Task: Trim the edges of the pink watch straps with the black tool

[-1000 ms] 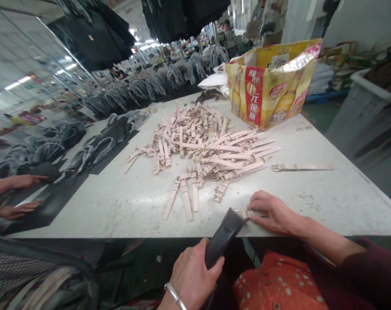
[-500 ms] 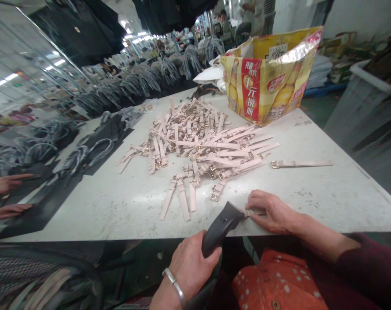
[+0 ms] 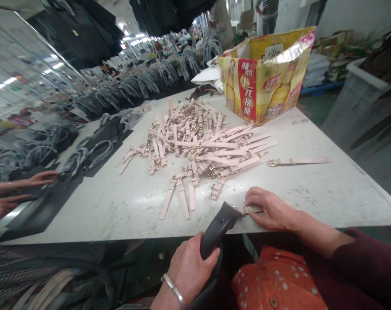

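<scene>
My left hand (image 3: 195, 261) is wrapped round a dark hair clipper (image 3: 218, 228), its head pointing up and to the right. Close to that head lies the end of a pale pink buckle strap (image 3: 246, 210), pinched against the table near its front edge by my right hand (image 3: 269, 209). Part of this strap is hidden under my fingers. Whether the clipper's blade touches the strap I cannot tell. Beyond my hands spreads a heap of similar pink straps (image 3: 195, 137) with gold buckles. One single strap (image 3: 307, 161) lies apart on the right.
A yellow printed carton (image 3: 263, 92) stands at the back right of the white table (image 3: 327, 198). On the left, another person's hands (image 3: 40, 178) are over dark panels with plastic-wrapped handles (image 3: 100, 150). A large grey bin (image 3: 350, 107) is beyond the right edge.
The clipper head has drawn slightly left, baring more of the strap's end. My right hand keeps its hold. At the left, the other person's hands have moved, one reaching further over the dark material.
</scene>
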`<state>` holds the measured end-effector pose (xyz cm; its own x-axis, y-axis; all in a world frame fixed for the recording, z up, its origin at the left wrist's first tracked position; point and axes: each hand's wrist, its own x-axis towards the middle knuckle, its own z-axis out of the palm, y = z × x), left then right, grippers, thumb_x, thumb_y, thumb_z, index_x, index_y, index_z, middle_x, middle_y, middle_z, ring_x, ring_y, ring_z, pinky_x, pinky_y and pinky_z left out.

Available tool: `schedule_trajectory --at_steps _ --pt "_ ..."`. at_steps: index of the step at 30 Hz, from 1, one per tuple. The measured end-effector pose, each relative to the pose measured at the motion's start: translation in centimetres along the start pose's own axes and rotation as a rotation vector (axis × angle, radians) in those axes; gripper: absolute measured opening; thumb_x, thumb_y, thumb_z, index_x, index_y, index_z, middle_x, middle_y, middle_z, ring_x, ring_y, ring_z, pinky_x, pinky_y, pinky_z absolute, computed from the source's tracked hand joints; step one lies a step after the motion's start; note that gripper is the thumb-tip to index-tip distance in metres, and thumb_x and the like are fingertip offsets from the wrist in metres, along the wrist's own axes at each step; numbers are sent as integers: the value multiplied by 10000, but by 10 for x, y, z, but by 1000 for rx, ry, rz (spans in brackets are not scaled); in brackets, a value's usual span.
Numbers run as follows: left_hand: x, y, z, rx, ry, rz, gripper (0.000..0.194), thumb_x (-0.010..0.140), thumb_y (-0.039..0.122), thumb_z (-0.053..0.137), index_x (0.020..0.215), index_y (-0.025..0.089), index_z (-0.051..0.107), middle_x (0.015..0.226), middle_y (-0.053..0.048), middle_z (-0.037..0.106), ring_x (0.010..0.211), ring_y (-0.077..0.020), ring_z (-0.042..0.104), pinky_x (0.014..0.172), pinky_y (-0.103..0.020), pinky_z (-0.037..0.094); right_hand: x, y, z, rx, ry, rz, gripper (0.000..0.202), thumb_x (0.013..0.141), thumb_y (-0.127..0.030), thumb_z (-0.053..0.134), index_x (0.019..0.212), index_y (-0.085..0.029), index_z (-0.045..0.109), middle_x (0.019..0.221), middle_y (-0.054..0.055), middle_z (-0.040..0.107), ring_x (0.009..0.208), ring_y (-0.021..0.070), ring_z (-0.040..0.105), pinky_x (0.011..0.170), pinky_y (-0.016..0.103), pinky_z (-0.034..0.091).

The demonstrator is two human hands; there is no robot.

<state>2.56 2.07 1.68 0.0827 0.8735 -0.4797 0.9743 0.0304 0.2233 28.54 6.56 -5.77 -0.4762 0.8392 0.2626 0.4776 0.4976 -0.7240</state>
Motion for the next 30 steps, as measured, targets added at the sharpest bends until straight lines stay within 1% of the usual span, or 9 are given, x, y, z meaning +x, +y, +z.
schedule_trajectory --at_steps 5,10,14,17,20,22,24,27,30 --pt "12 9 4 -41 26 16 265 783 431 499 838 199 615 746 -26 673 694 -146 631 596 -209 400 -1 6 5 18 47 -12 202 632 -64 551 801 -174 571 913 71 561 850 191 530 769 311 451" --pt "19 16 0 -53 20 12 289 794 430 484 862 187 626 742 -32 669 699 -150 633 579 -211 380 -4 0 3 -55 45 19 194 687 -102 558 851 -172 635 933 80 551 855 192 521 767 314 435" --pt "15 15 1 -55 33 4 270 783 419 496 839 185 619 747 -33 667 691 -147 630 570 -209 379 -7 -5 -4 -157 -12 52 186 765 -173 552 902 -200 675 838 61 555 792 187 516 735 329 405" --pt "11 13 2 -28 50 -20 263 781 423 499 842 190 604 764 -37 674 711 -151 638 605 -214 400 -9 -3 -5 -156 -29 69 215 777 -180 554 950 -207 679 804 53 555 763 177 513 714 319 398" --pt "5 14 0 64 64 -53 263 791 434 477 867 208 589 781 -48 684 747 -187 653 632 -244 420 -11 2 -3 -135 -14 65 208 793 -185 546 954 -191 677 816 62 554 782 181 513 722 315 406" --pt "-2 18 -2 148 68 -40 288 803 442 453 917 211 581 799 -63 689 781 -217 659 657 -270 433 -11 4 -3 -117 -24 54 215 812 -194 535 980 -190 670 836 67 556 799 183 514 729 312 411" --pt "-9 24 -4 228 52 -12 315 814 449 434 969 214 575 812 -73 691 806 -238 660 686 -297 441 -12 6 -3 -100 -36 41 219 834 -210 525 1006 -195 661 854 68 558 811 183 517 735 311 413" --pt "-17 34 -7 312 -13 -3 305 820 429 440 1003 225 575 831 -71 688 824 -234 657 730 -306 438 -12 7 -5 -79 -44 27 212 858 -226 513 1013 -200 655 871 70 563 829 185 518 748 313 411" --pt "-17 43 -12 342 -50 9 289 816 385 466 1036 231 571 869 -67 683 871 -223 647 782 -303 427 -11 8 -6 -69 -39 21 228 869 -182 478 1006 -201 659 863 69 566 829 184 516 745 312 410"
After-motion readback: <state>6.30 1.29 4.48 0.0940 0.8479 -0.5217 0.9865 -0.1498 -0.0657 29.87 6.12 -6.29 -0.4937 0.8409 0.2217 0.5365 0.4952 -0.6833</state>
